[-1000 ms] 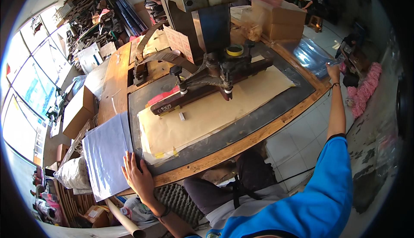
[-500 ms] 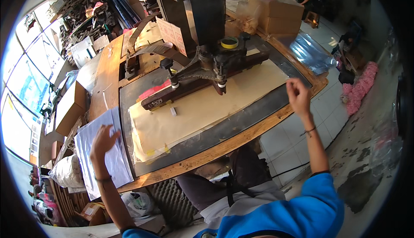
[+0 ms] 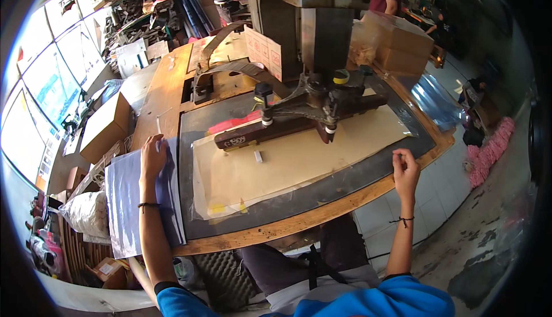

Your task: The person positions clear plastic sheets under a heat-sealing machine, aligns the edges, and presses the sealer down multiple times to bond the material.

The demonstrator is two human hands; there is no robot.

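Note:
At the left edge of the work table, my left hand (image 3: 153, 157) reaches the far edge of a stack of clear bluish plastic sheets (image 3: 129, 202). Its fingers are bent and look closed on a sheet's edge there. My right hand (image 3: 406, 172) hovers over the right front part of the table, fingers curled into a pinch; whether anything is in them is too small to tell. Between the hands a tan sheet (image 3: 293, 173) lies on the dark press bed (image 3: 259, 214). Above it sits a dark bar (image 3: 230, 140) clamped under the press head (image 3: 302, 104). A small white block (image 3: 258, 156) rests on the tan sheet.
A wooden rim (image 3: 322, 218) borders the bed. Cardboard boxes stand at left (image 3: 106, 127) and far right (image 3: 405, 44). Shiny film (image 3: 438, 103) lies by the right edge. A yellow tape roll (image 3: 341, 77) sits on the press. Other people are at the back.
My left hand has moved to the sheets' far edge, its spread fingers now bent in. My right hand has come nearer to me, fingers still curled. The view has shifted.

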